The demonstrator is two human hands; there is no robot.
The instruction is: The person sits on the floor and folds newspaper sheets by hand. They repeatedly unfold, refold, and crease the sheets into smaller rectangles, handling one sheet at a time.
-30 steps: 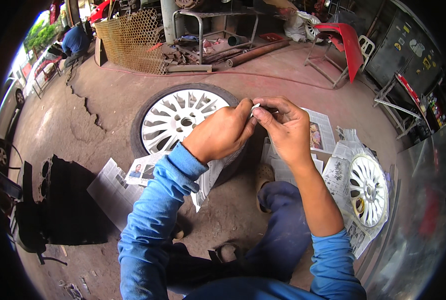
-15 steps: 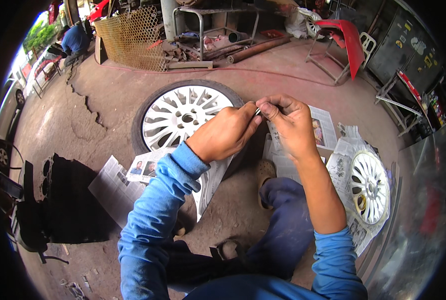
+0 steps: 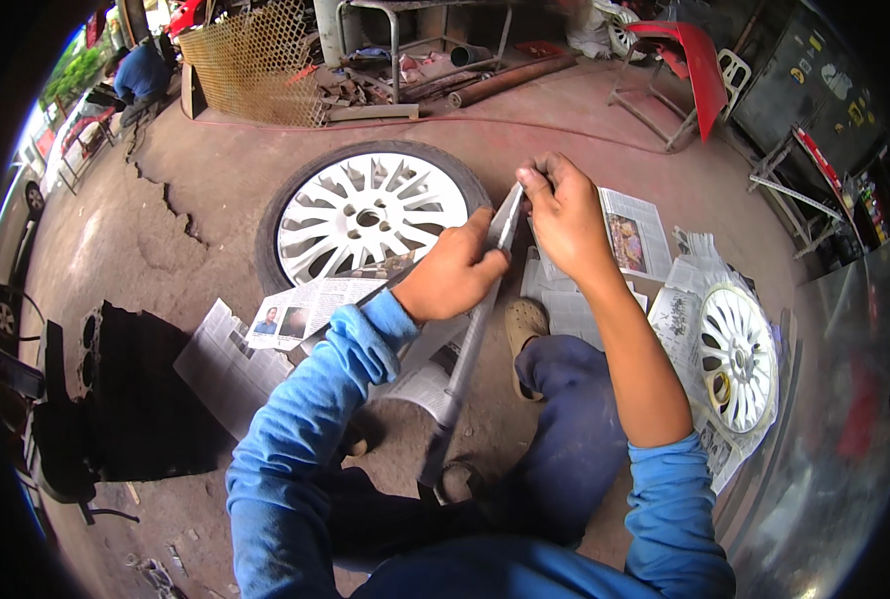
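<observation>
Between my two hands a sheet of newspaper (image 3: 477, 317) is stretched into a narrow strip, slanting from its top end down toward my knees. My left hand (image 3: 452, 268) is closed around it partway down, thumb along its edge. Higher up, my right hand (image 3: 567, 212) pinches the tip between thumb and fingers. Just beyond them, a tyre (image 3: 273, 228) lies flat on the floor with a white multi-spoke wheel (image 3: 420, 213) in it. Printed newspaper pages (image 3: 290, 314) rest against the tyre's near edge, partly behind my left forearm.
At right, a white wheel cover (image 3: 737, 361) lies on newspaper with a yellow tape roll (image 3: 722, 387). A black panel (image 3: 145, 399) is at left. Farther back are a red car part (image 3: 700, 80) on a stand, a pipe (image 3: 510, 80), mesh (image 3: 250, 65) and a crouching person (image 3: 143, 75).
My right hand has moved up, and my left hand has slid a little lower. The newspaper sheet now shows as a long taut strip between and below them.
</observation>
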